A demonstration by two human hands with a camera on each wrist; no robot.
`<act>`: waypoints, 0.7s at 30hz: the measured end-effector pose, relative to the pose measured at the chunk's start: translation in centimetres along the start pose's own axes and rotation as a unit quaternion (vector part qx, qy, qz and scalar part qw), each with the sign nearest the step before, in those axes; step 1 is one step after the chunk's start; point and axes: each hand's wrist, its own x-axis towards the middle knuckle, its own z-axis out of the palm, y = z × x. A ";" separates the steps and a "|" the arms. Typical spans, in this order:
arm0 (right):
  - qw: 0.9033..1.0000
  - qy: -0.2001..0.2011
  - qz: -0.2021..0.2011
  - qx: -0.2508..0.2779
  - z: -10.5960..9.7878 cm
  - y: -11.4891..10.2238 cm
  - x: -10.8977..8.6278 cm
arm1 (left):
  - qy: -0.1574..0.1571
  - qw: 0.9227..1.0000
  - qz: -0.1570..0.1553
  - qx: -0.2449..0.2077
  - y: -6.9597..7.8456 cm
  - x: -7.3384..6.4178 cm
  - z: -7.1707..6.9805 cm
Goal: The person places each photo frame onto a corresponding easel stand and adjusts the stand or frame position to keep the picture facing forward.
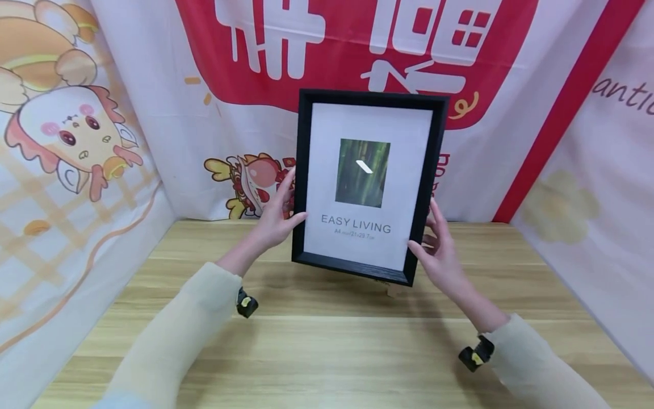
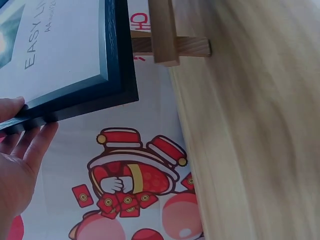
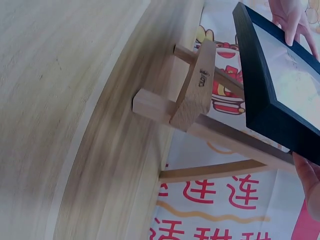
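Note:
Between both hands a black picture frame (image 1: 302,170) is held upright and slightly tilted, its white insert reading "EASY LIVING" around a small bamboo picture. My left hand (image 1: 278,218) grips its left side, thumb in front and fingers behind. On the opposite side my right hand (image 1: 441,258) holds the edge the same way, lower down. Behind and below the frame, a small wooden easel (image 3: 195,90) stands on the table; in the head view it is mostly hidden. The right wrist view shows the frame's lower edge apart from the easel's ledge.
The wood-grain table (image 1: 327,352) spreads below the hands. Printed cloth hangs behind as a backdrop (image 1: 245,125), with more cloth walls (image 1: 61,227) at left and right. Dark wrist cameras (image 1: 247,304) sit at both sleeve cuffs.

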 end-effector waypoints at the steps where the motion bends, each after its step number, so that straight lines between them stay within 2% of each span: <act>1: 1.000 0.004 -0.003 0.000 -0.1 0.0 0.0 | -0.001 1.000 0.002 0.001 0.0 0.3 0.1; 5: 1.000 0.016 -0.011 -0.005 -0.3 0.2 0.0 | -0.004 1.000 0.005 -0.001 -0.1 1.3 0.8; 6: 1.000 0.019 -0.013 -0.005 -0.4 0.2 0.0 | -0.005 1.000 0.000 0.000 0.3 1.5 0.9; 12: 0.999 0.041 -0.023 -0.015 -0.6 0.8 -0.1 | -0.001 1.000 -0.020 0.010 -0.6 3.1 2.3; 13: 0.999 0.044 -0.024 -0.018 -0.7 0.9 -0.1 | 0.000 1.000 -0.019 0.014 -1.3 3.4 2.6; 21: 0.998 0.050 -0.010 -0.024 -0.9 1.9 -0.3 | -0.005 0.999 -0.039 0.019 -1.8 4.2 3.7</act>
